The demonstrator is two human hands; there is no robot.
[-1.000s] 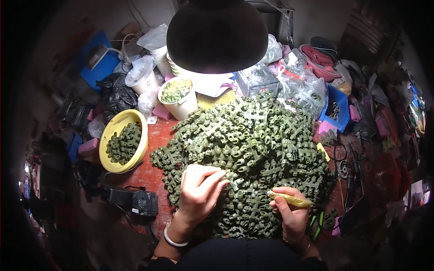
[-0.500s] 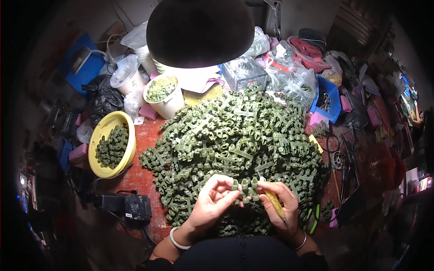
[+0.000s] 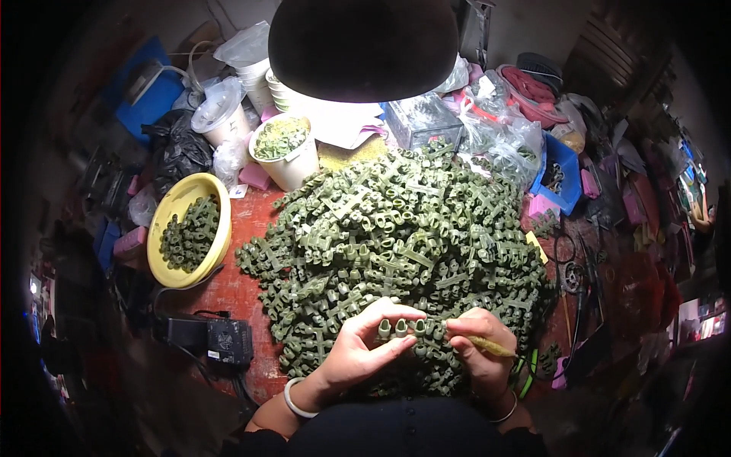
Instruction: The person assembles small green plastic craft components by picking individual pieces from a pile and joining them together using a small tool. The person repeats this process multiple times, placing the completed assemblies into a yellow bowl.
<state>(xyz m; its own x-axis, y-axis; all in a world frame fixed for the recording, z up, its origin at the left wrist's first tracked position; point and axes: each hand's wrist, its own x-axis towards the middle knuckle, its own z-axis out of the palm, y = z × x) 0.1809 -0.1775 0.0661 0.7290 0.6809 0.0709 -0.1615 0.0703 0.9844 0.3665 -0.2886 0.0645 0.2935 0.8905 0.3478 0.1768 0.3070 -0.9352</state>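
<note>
My left hand (image 3: 373, 339), a white bangle on its wrist, pinches a green moulded piece (image 3: 401, 328) with a row of small hollow cups. My right hand (image 3: 485, 344) is closed at the right end of that piece. Held in it is a slim yellow-handled tool (image 3: 491, 346), the handle sticking out to the right and its tip hidden. Just beyond and around both hands lies a big heap of similar green moulded pieces (image 3: 381, 236).
On the red tabletop (image 3: 247, 286), a yellow basin (image 3: 226, 244) of green pieces stands left, above a black power box (image 3: 228, 341). A white bucket (image 3: 293, 171), a clear box (image 3: 426, 126) and a blue bin (image 3: 567, 198) line the back. A dark lamp head (image 3: 364, 49) hangs overhead.
The held green piece has shifted slightly left. My right hand has turned, so the yellow tool handle now lies nearly level instead of slanting down. The whole view has tilted a little.
</note>
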